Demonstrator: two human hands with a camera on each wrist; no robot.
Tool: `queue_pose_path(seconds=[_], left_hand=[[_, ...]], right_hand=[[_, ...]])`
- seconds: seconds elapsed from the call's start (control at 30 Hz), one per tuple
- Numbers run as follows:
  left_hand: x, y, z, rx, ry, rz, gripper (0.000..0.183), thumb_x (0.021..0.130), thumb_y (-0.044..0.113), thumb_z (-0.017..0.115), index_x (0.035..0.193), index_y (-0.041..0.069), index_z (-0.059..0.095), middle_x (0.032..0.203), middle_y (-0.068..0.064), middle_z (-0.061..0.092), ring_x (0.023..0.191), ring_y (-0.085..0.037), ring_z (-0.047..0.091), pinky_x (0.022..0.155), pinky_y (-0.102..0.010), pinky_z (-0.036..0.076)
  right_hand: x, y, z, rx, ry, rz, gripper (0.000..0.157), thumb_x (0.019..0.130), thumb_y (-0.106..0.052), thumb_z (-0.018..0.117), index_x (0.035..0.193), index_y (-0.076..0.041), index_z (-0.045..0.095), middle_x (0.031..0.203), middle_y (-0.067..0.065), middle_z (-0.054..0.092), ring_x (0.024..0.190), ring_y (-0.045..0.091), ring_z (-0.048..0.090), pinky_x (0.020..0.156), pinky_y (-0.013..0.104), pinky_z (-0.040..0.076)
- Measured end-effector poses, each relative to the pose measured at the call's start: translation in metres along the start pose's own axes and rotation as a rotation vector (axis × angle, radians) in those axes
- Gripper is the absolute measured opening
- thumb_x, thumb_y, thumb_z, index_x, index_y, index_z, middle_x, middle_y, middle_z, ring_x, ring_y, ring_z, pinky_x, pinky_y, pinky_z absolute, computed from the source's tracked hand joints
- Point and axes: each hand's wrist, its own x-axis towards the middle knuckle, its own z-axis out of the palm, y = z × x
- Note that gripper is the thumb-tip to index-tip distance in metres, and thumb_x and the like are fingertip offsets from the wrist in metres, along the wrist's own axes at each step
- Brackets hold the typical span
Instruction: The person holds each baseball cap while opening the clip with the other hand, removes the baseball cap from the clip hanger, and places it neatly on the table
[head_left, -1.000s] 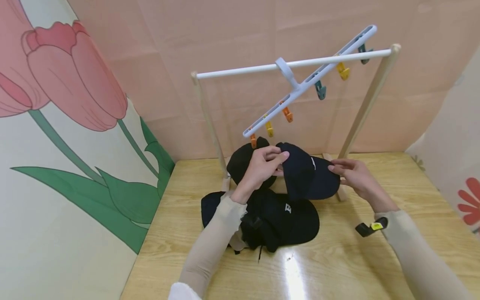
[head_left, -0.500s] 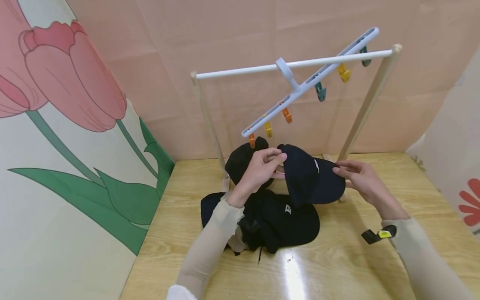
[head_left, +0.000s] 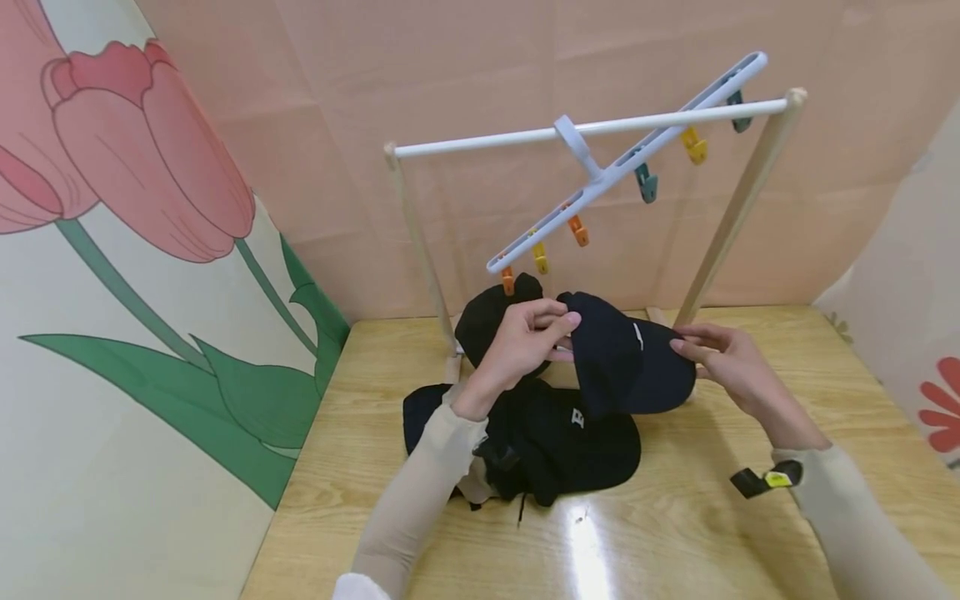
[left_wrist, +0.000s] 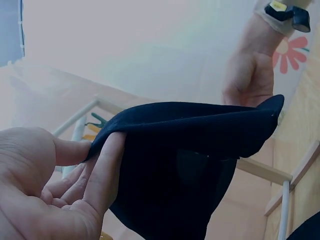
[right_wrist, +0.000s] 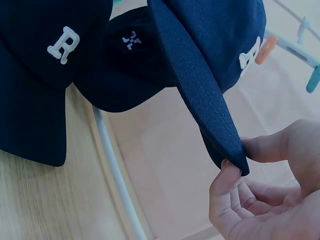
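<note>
A navy baseball cap (head_left: 611,354) with a white emblem on its front is held between both hands, over the other caps. My left hand (head_left: 525,342) pinches the back edge of its crown; in the left wrist view the thumb lies on one side of the cloth and the fingers (left_wrist: 106,170) on the other. My right hand (head_left: 727,367) pinches the brim, and the right wrist view shows thumb and fingers at the brim's edge (right_wrist: 232,155). Below lies a black cap (head_left: 600,450) with a white letter R, and behind the left hand sits another dark cap (head_left: 487,321).
A pale blue clip hanger (head_left: 600,179) with orange, yellow and green clips hangs slanted from the white bar (head_left: 480,143) of a wooden rack (head_left: 738,217). More dark headwear (head_left: 422,412) lies at the left on the wooden table (head_left: 360,517). A pink backdrop stands behind.
The navy cap has shifted slightly right and down, with my right hand moving the same way. My left hand has barely moved, and the hanger has swung a little.
</note>
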Motion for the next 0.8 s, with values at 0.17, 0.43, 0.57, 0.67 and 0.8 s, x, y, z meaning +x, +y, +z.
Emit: queue_pose_path(seconds=[0.17,0.43,0.57,0.67,0.8], left_hand=[[-0.002,-0.001,0.002,-0.026,-0.012,0.003,0.024,0.107,0.011,0.066,0.122,-0.007,0.07,0.11,-0.027,0.078,0.077,-0.016,0.078,0.089,-0.062,0.06],[-0.008,0.001,0.005,-0.063,-0.024,-0.022,0.023,0.108,0.01,0.063,0.122,-0.008,0.068,0.112,-0.029,0.077,0.08,-0.018,0.079,0.091,-0.063,0.059],[-0.011,0.004,0.007,-0.052,-0.027,-0.025,0.023,0.108,0.009,0.064,0.122,-0.008,0.068,0.109,-0.029,0.076,0.082,-0.024,0.08,0.086,-0.053,0.064],[-0.012,0.005,0.008,-0.031,-0.027,-0.02,0.023,0.107,0.009,0.064,0.122,-0.009,0.068,0.109,-0.029,0.076,0.081,-0.023,0.08,0.08,-0.043,0.066],[-0.014,0.005,0.008,-0.009,-0.028,-0.013,0.022,0.107,0.009,0.065,0.121,-0.008,0.068,0.109,-0.029,0.076,0.079,-0.018,0.079,0.081,-0.047,0.066]], right_hand=[[-0.003,0.002,0.0,0.023,0.003,-0.015,0.065,0.109,-0.034,0.064,0.156,0.007,0.044,0.117,-0.012,0.061,0.099,-0.009,0.063,0.082,0.019,0.06],[-0.008,0.003,-0.001,0.063,0.016,-0.019,0.065,0.108,-0.031,0.066,0.155,0.008,0.044,0.111,-0.018,0.063,0.098,-0.006,0.065,0.083,0.021,0.061],[-0.011,0.002,-0.001,0.036,0.004,-0.001,0.068,0.107,-0.038,0.066,0.156,0.004,0.045,0.116,-0.014,0.061,0.099,-0.006,0.064,0.084,0.02,0.06],[-0.013,0.002,-0.001,0.018,0.0,-0.001,0.067,0.107,-0.039,0.066,0.156,0.003,0.046,0.117,-0.013,0.061,0.1,-0.007,0.064,0.084,0.019,0.059],[-0.016,0.001,0.0,0.014,0.003,-0.012,0.066,0.108,-0.037,0.065,0.155,0.005,0.046,0.115,-0.015,0.062,0.099,-0.007,0.064,0.083,0.019,0.059]])
